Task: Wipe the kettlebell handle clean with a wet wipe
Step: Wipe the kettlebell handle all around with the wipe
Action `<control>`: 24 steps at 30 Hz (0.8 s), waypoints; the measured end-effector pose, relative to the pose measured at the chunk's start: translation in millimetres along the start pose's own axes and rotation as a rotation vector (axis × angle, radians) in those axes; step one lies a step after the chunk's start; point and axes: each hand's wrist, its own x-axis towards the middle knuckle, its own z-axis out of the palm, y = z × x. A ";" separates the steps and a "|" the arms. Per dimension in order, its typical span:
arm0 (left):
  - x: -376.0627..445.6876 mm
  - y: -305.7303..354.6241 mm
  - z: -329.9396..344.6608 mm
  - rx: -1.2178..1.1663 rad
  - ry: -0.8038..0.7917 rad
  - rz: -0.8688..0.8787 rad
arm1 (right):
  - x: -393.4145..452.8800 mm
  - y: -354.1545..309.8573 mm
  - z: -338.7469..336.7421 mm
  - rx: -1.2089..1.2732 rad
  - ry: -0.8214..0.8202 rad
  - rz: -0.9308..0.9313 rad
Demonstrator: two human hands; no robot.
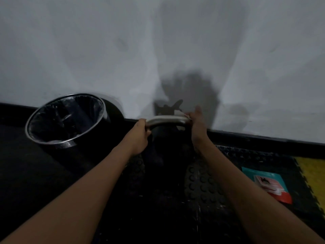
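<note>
Mid-frame, the left hand (140, 136) grips the curved grey metal kettlebell handle (167, 120); the right hand (197, 124) pinches a white wet wipe (178, 112) against its right bend. Wiping underway, most of the bar apparently left.

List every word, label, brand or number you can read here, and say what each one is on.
None can be read.
Teal and red wipes pack: it has a printed label with a picture, but any lettering is too blurred to read.
Kettlebell handle, bin, floor mat: no markings visible.
</note>
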 end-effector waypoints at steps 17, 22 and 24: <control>3.8 2.4 1.7 0.029 0.008 -0.023 | -9.9 10.5 -22.4 -0.376 0.127 -0.037; 4.5 3.1 2.1 0.028 0.014 -0.028 | -13.9 5.1 -23.2 -0.100 0.096 0.131; 4.6 3.3 2.9 0.027 0.017 -0.029 | -16.5 3.1 -29.9 -0.087 0.085 0.139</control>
